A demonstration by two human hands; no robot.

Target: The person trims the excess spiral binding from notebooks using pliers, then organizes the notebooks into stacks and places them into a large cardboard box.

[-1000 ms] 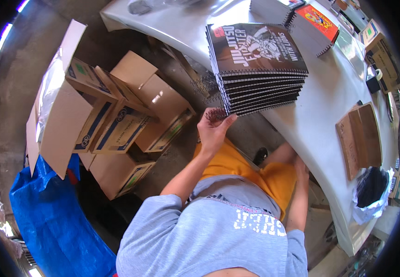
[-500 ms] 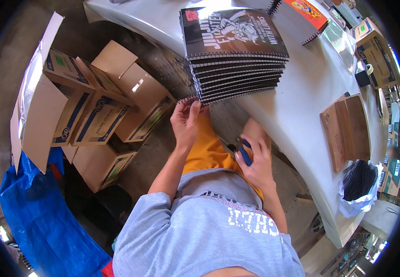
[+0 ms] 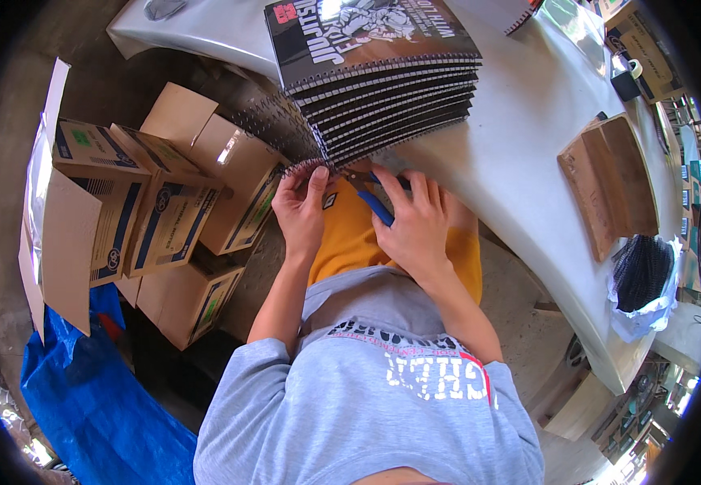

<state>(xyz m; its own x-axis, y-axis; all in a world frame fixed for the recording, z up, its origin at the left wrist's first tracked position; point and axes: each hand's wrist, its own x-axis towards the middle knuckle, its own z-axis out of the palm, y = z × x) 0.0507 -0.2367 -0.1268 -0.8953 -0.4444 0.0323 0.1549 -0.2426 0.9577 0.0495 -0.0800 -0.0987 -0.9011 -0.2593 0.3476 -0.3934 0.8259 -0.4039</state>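
A tall stack of black spiral-bound notebooks (image 3: 383, 85) sits at the near left edge of the white table, its bound edges facing me. My left hand (image 3: 300, 212) is closed, thumb against fingers, at the stack's lower left corner, pinching the end of a dark spiral coil (image 3: 300, 166). My right hand (image 3: 417, 222) is wrapped round blue-handled pliers (image 3: 376, 205). The jaws of the pliers point toward the coil by my left fingers; whether they touch it I cannot make out.
Brown cardboard boxes (image 3: 174, 214) stand at left beside a blue tarp (image 3: 108, 404). On the white table (image 3: 520, 162) at right lie an open brown box (image 3: 609, 186) and a bundle of black coils (image 3: 640, 275) in white wrapping. Another carton (image 3: 646, 52) stands at the far right.
My right hand has brought the pliers up and left, from beside my lap to near my left hand. The left hand keeps its pinch at the stack's corner. The whole view has shifted slightly.
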